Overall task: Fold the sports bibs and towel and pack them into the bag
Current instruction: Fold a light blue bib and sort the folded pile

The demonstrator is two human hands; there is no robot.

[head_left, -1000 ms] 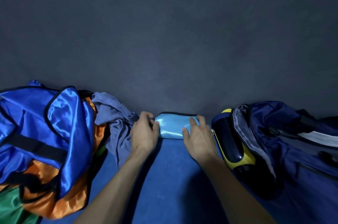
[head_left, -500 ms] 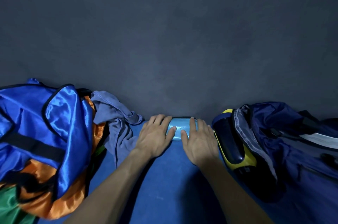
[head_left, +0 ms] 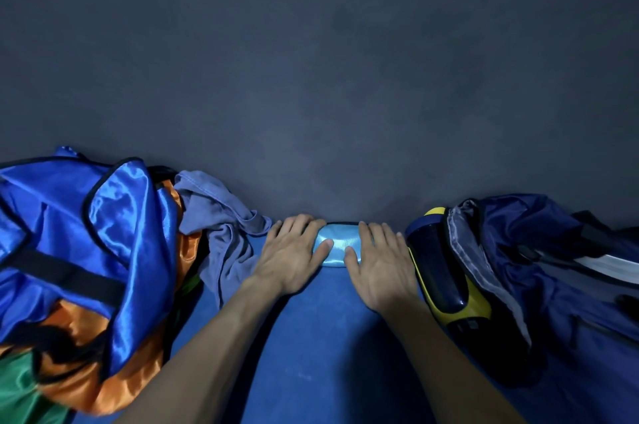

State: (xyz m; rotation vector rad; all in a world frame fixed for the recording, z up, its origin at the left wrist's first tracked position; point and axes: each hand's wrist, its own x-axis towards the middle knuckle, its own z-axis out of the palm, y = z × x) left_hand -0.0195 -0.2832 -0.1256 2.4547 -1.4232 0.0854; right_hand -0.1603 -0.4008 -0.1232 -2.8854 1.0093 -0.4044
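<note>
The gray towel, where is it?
In the head view the gray towel lies crumpled left of center, between the pile of shiny bibs and the left hand, which presses the folded light blue bib.

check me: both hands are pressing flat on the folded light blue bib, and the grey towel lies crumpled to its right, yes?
Not quite. The head view shows the grey towel crumpled to the left of the light blue bib, beside the left hand. The rest holds: the right hand presses it too.

Both hands — left hand (head_left: 290,255) and right hand (head_left: 380,262) — press flat on the folded light-blue bib (head_left: 340,245), between the grey towel (head_left: 221,229) and the navy bag (head_left: 539,271).
</note>
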